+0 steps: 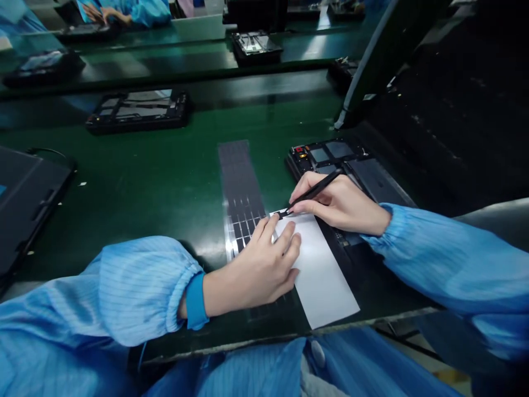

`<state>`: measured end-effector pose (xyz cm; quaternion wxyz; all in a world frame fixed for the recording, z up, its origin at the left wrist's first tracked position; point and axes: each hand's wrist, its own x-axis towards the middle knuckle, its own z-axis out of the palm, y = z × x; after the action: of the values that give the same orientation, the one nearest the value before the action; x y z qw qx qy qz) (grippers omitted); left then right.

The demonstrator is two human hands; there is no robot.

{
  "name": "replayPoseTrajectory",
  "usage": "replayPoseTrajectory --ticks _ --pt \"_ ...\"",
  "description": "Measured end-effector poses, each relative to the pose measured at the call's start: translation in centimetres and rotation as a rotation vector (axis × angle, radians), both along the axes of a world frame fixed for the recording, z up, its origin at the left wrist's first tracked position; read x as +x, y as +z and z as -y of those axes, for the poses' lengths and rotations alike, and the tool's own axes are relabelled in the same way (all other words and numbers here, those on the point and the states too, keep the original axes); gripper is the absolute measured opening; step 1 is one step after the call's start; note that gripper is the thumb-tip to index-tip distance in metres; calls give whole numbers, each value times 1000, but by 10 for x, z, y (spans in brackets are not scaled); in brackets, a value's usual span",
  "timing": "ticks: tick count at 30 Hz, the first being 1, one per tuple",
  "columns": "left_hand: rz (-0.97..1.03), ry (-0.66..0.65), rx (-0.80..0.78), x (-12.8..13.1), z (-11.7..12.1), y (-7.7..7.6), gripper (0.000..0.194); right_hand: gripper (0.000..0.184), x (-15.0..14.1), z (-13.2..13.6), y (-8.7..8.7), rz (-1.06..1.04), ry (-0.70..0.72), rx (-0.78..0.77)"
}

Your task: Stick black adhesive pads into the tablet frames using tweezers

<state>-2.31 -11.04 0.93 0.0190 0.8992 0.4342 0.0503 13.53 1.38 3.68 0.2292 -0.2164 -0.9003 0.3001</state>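
My left hand [260, 264] lies with fingers apart over the upper part of a white sheet [324, 275], its fingertips pressing near the sheet's far edge. My right hand [339, 204] grips slim black tweezers [316, 190], and their tip meets a small black piece [282, 214] at that far edge. Whether the tip pinches the piece is too small to tell. Beside and partly under my left hand is a clear strip of dark rectangular stickers [242, 176]. An opened black device [380, 179] rests just beyond and right of my right hand.
The green bench [177, 176] carries another opened device [138, 110] at back left and a dark panel [28, 204] at the left edge. A slanted post [363, 71] rises at right. More devices sit on the far line [256, 47], where a co-worker's hands [105, 14] show.
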Motion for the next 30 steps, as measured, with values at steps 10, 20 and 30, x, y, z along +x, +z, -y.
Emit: replayPoseTrajectory --ticks 10,20,30 --pt "-57 -42 33 0 -3 4 47 12 -7 4 -3 -57 -47 62" --pt "53 -95 17 -8 -21 12 31 22 30 4 3 -386 -440 -152" --pt "649 -112 -56 -8 -78 -3 28 24 32 8 -12 -396 -463 -191"
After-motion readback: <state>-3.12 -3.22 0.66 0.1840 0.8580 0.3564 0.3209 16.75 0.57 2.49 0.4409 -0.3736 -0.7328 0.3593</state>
